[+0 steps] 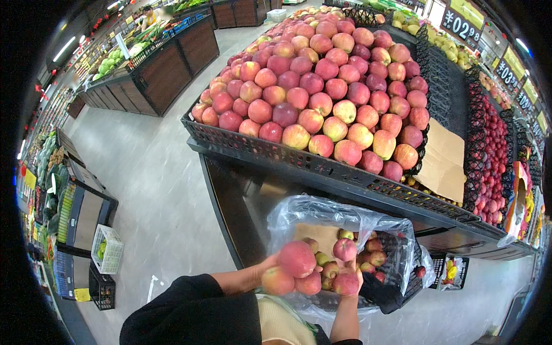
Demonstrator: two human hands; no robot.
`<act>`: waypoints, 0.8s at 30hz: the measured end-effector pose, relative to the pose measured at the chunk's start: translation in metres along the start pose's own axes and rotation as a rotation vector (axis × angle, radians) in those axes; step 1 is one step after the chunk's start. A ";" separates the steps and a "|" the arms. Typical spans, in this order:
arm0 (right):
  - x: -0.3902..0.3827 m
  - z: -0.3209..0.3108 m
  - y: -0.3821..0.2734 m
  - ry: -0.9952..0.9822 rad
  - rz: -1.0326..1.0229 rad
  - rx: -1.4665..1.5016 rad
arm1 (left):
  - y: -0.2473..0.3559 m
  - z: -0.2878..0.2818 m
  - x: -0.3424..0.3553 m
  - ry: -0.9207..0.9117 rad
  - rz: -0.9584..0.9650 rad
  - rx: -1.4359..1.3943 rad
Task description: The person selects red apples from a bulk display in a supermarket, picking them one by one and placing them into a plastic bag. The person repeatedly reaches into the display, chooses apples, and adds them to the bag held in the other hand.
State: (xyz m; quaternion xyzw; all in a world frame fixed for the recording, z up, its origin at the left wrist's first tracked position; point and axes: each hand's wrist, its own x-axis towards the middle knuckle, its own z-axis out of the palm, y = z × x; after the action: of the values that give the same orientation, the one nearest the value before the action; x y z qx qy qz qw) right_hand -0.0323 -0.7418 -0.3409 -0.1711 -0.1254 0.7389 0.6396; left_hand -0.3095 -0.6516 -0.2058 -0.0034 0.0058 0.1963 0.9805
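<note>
My left hand (267,269) is closed around three red apples (296,259), bunched together in front of my body. Two more red apples (345,249) are gripped in my right hand (353,269), one above the other; the apples hide part of the fingers on both sides. Just below and beyond my hands stands a crate lined with a clear plastic bag (310,208), whose film spills over the edges. Inside it lie loose apples (376,258) and a piece of brown cardboard (317,233). A black cloth-like thing (384,292) hangs at its near right corner.
A large heap of apples (322,103) fills the black display tray (287,158) ahead. Right of it lie flat cardboard (444,158) and small red fruit (493,167). A small black crate (457,271) sits on the floor at right. White basket (107,249) and vegetable stands (155,75) are left.
</note>
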 end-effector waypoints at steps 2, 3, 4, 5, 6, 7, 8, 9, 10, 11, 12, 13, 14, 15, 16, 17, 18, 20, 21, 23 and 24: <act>-0.002 -0.004 0.009 0.059 -0.057 0.051 | 0.002 0.010 -0.009 0.095 0.027 0.315; 0.005 -0.008 0.013 0.101 -0.088 0.074 | 0.004 0.012 -0.014 0.077 0.028 0.331; 0.004 -0.010 0.026 0.162 -0.109 0.114 | 0.004 0.012 -0.023 0.070 0.042 0.338; 0.002 -0.007 0.038 0.210 -0.123 0.127 | 0.007 0.011 -0.031 -0.007 0.023 0.129; 0.001 -0.005 0.047 0.222 -0.132 0.169 | 0.011 0.012 -0.046 -0.025 -0.006 0.001; 0.002 -0.003 0.059 0.234 -0.118 0.212 | 0.014 0.012 -0.064 -0.034 -0.016 -0.131; -0.005 0.002 0.068 0.199 -0.119 0.273 | 0.022 0.015 -0.085 -0.010 -0.055 -0.169; -0.016 0.016 0.080 0.241 -0.133 0.310 | 0.028 0.012 -0.100 0.008 -0.028 -0.069; -0.015 0.035 0.087 0.256 -0.145 0.342 | 0.035 0.012 -0.116 0.029 -0.005 0.035; -0.024 0.054 0.095 0.319 -0.144 0.419 | 0.041 0.013 -0.135 0.083 0.007 0.056; -0.035 0.059 0.104 0.364 -0.138 0.492 | 0.046 0.015 -0.155 0.137 0.025 0.077; -0.041 0.073 0.113 0.292 -0.155 0.471 | 0.052 0.021 -0.176 0.283 0.054 0.092; -0.045 0.092 0.125 0.214 -0.157 0.455 | 0.061 0.023 -0.199 0.213 0.079 0.061; -0.049 0.109 0.140 0.229 -0.217 0.451 | 0.071 0.022 -0.221 0.139 0.108 0.031; -0.050 0.125 0.154 0.241 -0.268 0.442 | 0.082 0.019 -0.244 0.060 0.146 0.001; -0.053 0.136 0.165 0.198 -0.243 0.446 | 0.090 0.011 -0.268 0.031 0.208 -0.016; -0.053 0.147 0.177 0.180 -0.238 0.444 | 0.102 0.010 -0.290 0.061 0.254 0.047; -0.035 0.172 0.206 0.139 -0.205 0.453 | 0.128 0.012 -0.343 0.136 0.372 0.175; -0.022 0.187 0.219 0.158 -0.169 0.427 | 0.138 0.006 -0.372 0.141 0.444 0.217; 0.018 0.219 0.246 0.116 -0.067 0.448 | 0.153 0.009 -0.425 0.227 0.596 0.296; 0.038 0.243 0.257 0.112 -0.014 0.458 | 0.159 0.011 -0.450 0.271 0.674 0.336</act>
State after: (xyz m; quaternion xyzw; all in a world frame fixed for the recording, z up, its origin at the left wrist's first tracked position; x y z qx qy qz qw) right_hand -0.3693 -0.7352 -0.2275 -0.0612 0.0802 0.7329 0.6728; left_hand -0.7857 -0.6782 -0.1895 0.1331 0.1680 0.5011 0.8385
